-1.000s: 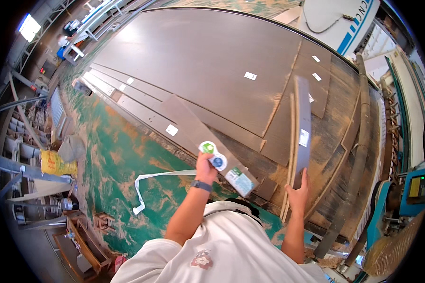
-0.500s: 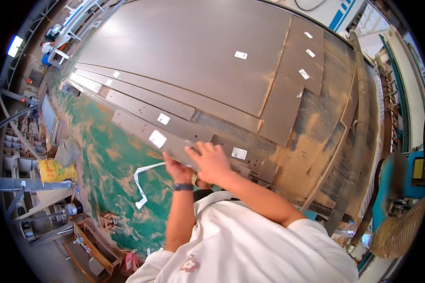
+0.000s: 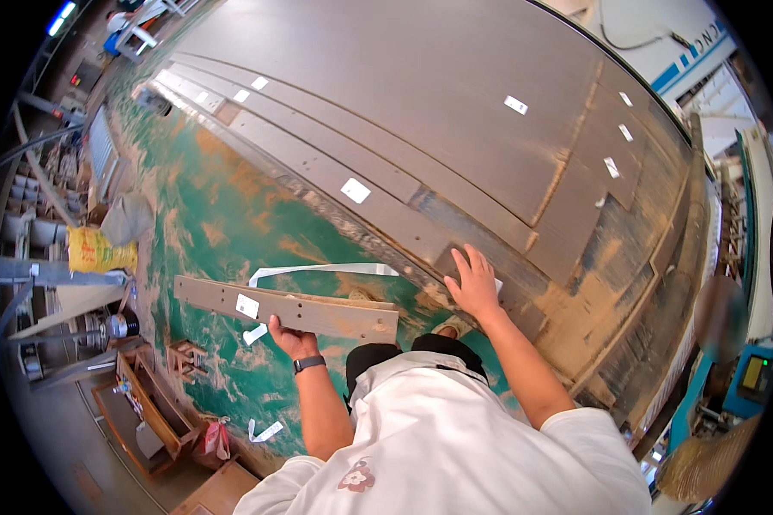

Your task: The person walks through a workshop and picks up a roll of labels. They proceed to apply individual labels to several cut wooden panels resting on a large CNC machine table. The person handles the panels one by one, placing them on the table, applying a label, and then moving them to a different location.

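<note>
A: So your left hand [image 3: 295,343] has that drilled brown strip [image 3: 339,318] gripped by its lower edge, with its white label [image 3: 247,305] facing you. Can't see all your fingers tho, some are tucked out of sight.

B: Yep, and the strip's out over the green floor [image 3: 206,257], off the near side of the worktable [image 3: 605,268]. There's a lighter edge showing behind it, tbh can't tell if that's a second piece.

A: What about your right hand [image 3: 476,290]?

B: Spread, fingers fanned apart. You've got it over the near edge of the table, by the end of a long narrow panel [image 3: 305,163]. Can't tell if your fingertips actually touch anything there.

A: Past that, the big brown sheet [image 3: 386,94] takes up loads of the table. And a white band [image 3: 318,269] lies on the floor just beyond your strip.
</note>
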